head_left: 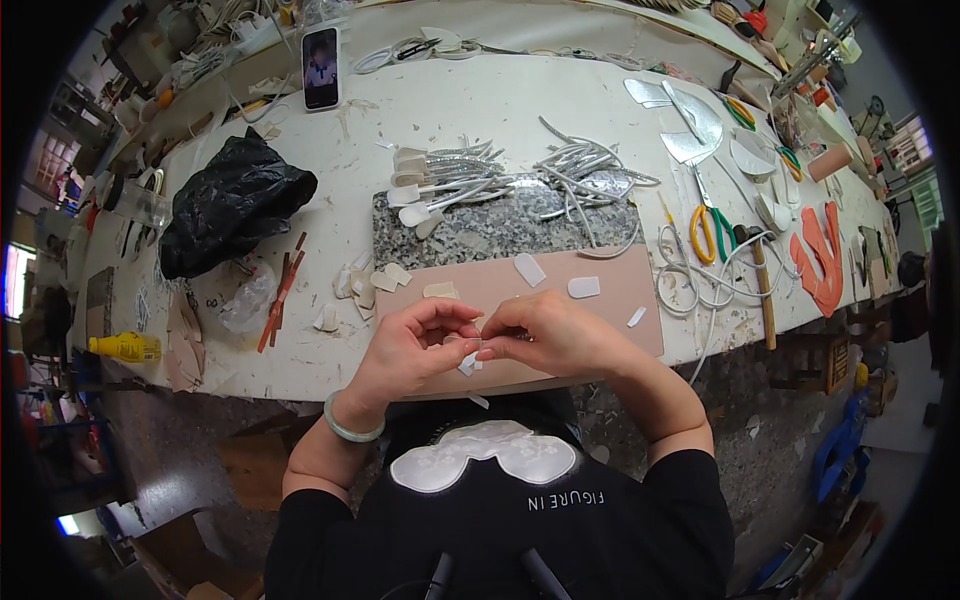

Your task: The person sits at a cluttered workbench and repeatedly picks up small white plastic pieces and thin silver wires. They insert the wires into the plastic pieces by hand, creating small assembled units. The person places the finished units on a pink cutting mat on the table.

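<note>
My left hand (420, 340) and my right hand (540, 328) meet over the near edge of a pinkish-tan board (600, 335). Both are closed, thumbs and fingertips pinching a small whitish piece (468, 365) between them; its exact kind is hard to make out. Around the hands lie flat white tab-shaped pieces (530, 269) and a cream piece (440, 290). Past the board, on a speckled granite slab (460, 240), rest silvery cords with white tabs at their ends (425, 190) and a loose bundle of plain silvery cords (580, 165).
A black plastic bag (235, 205) and yellow bottle (125, 346) are at left. A phone (321, 68) stands at the back. To the right lie scissors (703, 230), white cord (690, 290), a hammer (764, 290) and orange cut pieces (820, 262).
</note>
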{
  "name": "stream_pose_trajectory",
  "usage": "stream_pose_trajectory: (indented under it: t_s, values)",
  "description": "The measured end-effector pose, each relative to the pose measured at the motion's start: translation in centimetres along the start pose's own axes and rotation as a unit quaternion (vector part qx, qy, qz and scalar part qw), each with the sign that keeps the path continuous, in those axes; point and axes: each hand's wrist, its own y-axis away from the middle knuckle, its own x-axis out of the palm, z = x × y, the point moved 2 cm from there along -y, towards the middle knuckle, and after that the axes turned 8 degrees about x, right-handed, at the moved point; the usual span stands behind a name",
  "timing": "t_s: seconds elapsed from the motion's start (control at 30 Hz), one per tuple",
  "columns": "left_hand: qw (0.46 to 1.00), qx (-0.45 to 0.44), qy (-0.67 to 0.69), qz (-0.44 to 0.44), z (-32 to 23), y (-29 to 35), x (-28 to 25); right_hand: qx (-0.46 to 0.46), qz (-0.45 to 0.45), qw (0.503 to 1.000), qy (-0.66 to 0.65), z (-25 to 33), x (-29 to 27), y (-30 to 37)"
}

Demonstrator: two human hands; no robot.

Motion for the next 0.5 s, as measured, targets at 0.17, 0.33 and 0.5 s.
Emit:
stream_pose_trajectory:
  t_s: [0.17,0.33,0.5]
  values:
    - [1.0,0.006,0.003,0.019,0.0,0.0,0.7,-0.017,-0.003,0.999,-0.029,-0.1,0.1,1.0]
    - [0.992,-0.081,0.1,0.021,-0.6,-0.9,0.8,-0.035,-0.056,0.997,-0.031,-0.7,-0.1,3.7]
    - [0.988,0.001,-0.127,-0.092,0.8,-5.4,0.5,-0.017,-0.179,0.981,-0.075,-0.9,-3.6,9.0]
